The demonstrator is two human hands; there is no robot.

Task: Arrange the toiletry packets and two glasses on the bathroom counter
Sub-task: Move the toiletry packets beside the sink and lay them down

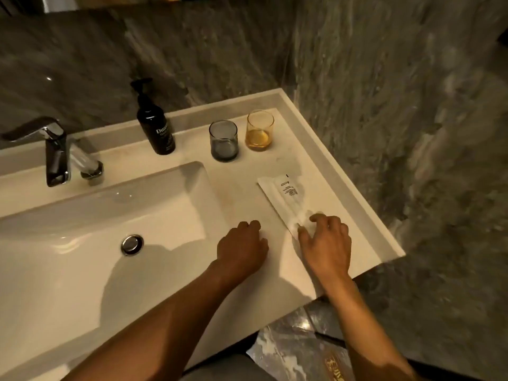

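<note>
Two glasses [242, 137] stand behind the packet [286, 195], right of the basin [82, 221].

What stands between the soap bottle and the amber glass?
The grey glass, upright on the counter, between the bottle and the amber glass, in the head view.

This is a bathroom, by the look of its fittings a hotel one. A pale rectangular basin [82, 243] with a chrome tap [56, 152] and a round drain [132, 244] is set into a cream surface [343, 193] against dark marbled wall tiles [384, 78]. A black pump bottle [156, 127], two tumblers [223, 140] and a white toiletry packet [283, 193] stand on it.
</note>
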